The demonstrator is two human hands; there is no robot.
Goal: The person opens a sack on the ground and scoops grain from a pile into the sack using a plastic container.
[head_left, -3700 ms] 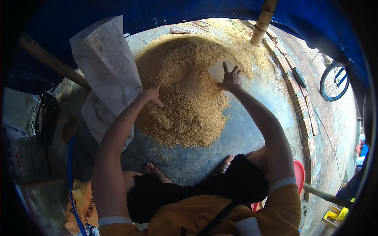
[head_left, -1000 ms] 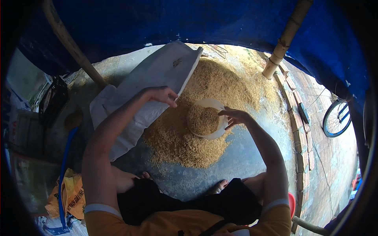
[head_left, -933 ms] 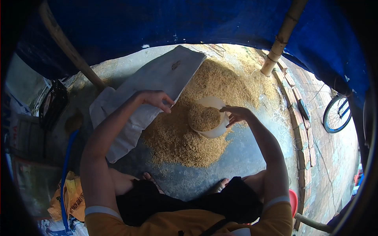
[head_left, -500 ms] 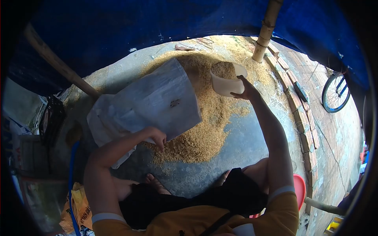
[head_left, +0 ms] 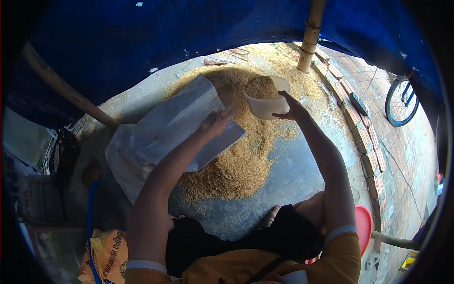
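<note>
My right hand holds the rim and side of a white plastic tub, tilted above a heap of loose tan husks. A mound of the same husks lies inside the tub. A whitish woven sack lies on its side to the left, its mouth facing the tub. My left hand rests on the sack's upper face by the mouth's edge, fingers stretched towards the opening. The inside of the sack is hidden.
Bricks line the right side of the floor, with a bicycle wheel beyond. A bamboo pole stands under a blue tarp. A dark crate, an orange bag and a red plastic seat are nearby.
My left hand has moved up and right from the sack's lower edge to the middle of its mouth, where the edge now dips. The tub has shifted slightly left in my right hand.
</note>
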